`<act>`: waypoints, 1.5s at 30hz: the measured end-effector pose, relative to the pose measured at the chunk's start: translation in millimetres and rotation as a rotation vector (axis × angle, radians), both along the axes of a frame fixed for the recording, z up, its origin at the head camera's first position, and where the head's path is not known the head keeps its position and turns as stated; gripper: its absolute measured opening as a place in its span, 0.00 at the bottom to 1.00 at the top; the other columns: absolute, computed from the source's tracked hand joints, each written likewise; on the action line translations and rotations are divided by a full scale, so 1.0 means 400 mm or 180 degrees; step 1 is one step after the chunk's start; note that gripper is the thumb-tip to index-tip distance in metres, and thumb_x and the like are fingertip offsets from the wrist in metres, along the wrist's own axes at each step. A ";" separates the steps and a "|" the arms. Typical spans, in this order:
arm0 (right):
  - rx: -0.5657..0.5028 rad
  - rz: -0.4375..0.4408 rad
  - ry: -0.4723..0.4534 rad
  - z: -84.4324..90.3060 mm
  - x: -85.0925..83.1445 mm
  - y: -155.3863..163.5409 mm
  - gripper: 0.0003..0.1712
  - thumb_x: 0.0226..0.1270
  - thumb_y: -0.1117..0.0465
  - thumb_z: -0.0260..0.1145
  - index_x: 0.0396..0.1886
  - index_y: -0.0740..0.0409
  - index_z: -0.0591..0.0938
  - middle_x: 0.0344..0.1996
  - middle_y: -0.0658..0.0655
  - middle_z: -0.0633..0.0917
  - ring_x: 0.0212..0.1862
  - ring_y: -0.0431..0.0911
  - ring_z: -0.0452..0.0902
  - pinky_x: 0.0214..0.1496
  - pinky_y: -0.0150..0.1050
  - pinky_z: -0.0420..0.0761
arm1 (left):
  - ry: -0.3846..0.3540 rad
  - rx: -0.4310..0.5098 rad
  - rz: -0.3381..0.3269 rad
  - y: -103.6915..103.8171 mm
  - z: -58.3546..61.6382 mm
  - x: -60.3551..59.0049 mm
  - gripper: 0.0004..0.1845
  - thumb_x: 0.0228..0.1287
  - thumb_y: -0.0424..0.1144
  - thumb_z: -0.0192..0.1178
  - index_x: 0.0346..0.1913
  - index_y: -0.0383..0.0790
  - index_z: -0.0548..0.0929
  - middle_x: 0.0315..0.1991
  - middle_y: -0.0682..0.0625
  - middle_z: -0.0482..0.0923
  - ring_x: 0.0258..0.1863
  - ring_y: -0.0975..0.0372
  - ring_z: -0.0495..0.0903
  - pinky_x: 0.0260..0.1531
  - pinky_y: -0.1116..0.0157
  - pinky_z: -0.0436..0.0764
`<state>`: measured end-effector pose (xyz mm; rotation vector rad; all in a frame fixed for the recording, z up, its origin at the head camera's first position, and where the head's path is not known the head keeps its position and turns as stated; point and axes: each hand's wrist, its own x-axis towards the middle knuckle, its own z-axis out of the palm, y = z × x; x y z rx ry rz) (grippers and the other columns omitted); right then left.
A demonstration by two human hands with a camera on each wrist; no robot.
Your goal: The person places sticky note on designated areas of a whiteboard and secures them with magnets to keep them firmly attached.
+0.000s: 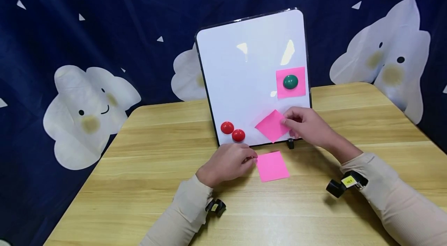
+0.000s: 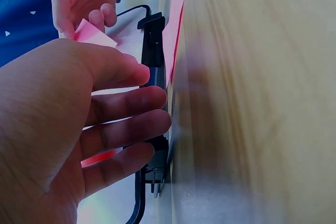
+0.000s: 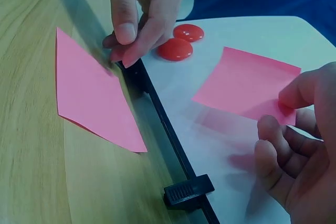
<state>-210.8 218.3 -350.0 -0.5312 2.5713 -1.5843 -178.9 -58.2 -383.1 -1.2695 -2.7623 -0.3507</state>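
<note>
My right hand (image 1: 307, 125) pinches one corner of a pink sticky note (image 1: 271, 126) between thumb and fingers. The note hangs tilted in front of the lower part of a whiteboard (image 1: 244, 79). By the board's bottom edge is my left hand (image 1: 227, 163), its fingers loosely bent with nothing between them in the left wrist view. Its fingertips are right at the upper left corner of a pink pad of sticky notes (image 1: 273, 166) lying on the table. A green magnet (image 1: 290, 82) sits over another pink note (image 1: 281, 92) at the board's right side.
Two red magnets, one (image 1: 227, 127) left of the other (image 1: 238, 135), sit at the board's lower left. A black stand clip (image 3: 189, 190) grips the board's bottom edge. The wooden table (image 1: 139, 184) extends around it, with a dark blue cloud-patterned curtain (image 1: 139, 1) behind.
</note>
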 end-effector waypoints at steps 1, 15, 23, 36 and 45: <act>-0.0008 -0.0032 -0.0004 0.000 -0.001 0.000 0.10 0.75 0.58 0.62 0.40 0.62 0.82 0.26 0.61 0.78 0.27 0.49 0.76 0.27 0.37 0.76 | 0.0007 0.0001 -0.0003 -0.001 0.000 -0.001 0.10 0.70 0.42 0.60 0.46 0.49 0.90 0.40 0.59 0.85 0.36 0.72 0.80 0.38 0.74 0.78; -0.0349 -0.0159 -0.0094 0.003 -0.001 0.000 0.13 0.76 0.58 0.61 0.43 0.66 0.81 0.29 0.65 0.82 0.32 0.52 0.80 0.35 0.41 0.84 | 0.0055 -0.0024 0.0002 -0.004 -0.003 -0.005 0.10 0.70 0.42 0.60 0.45 0.49 0.90 0.38 0.60 0.85 0.34 0.73 0.79 0.35 0.75 0.77; -0.0465 -0.0263 -0.0074 0.010 0.001 0.001 0.14 0.77 0.59 0.60 0.45 0.68 0.80 0.32 0.66 0.82 0.32 0.51 0.82 0.38 0.42 0.85 | 0.0068 -0.0019 0.0029 -0.003 0.001 -0.003 0.10 0.70 0.42 0.60 0.45 0.49 0.90 0.38 0.60 0.85 0.32 0.73 0.78 0.33 0.76 0.75; -0.0550 -0.0389 0.0045 0.030 -0.002 -0.004 0.16 0.76 0.56 0.61 0.47 0.68 0.79 0.36 0.65 0.82 0.34 0.50 0.84 0.40 0.41 0.86 | 0.0131 0.0011 0.0100 -0.009 0.006 -0.008 0.09 0.70 0.42 0.60 0.44 0.49 0.91 0.35 0.60 0.84 0.28 0.74 0.74 0.27 0.77 0.72; -0.0688 -0.0321 0.0077 0.027 -0.017 -0.020 0.18 0.76 0.56 0.62 0.49 0.69 0.79 0.37 0.65 0.82 0.34 0.48 0.85 0.40 0.39 0.85 | 0.0120 0.0018 0.0122 -0.014 0.008 -0.008 0.09 0.70 0.42 0.61 0.45 0.49 0.91 0.36 0.60 0.84 0.29 0.74 0.75 0.29 0.77 0.72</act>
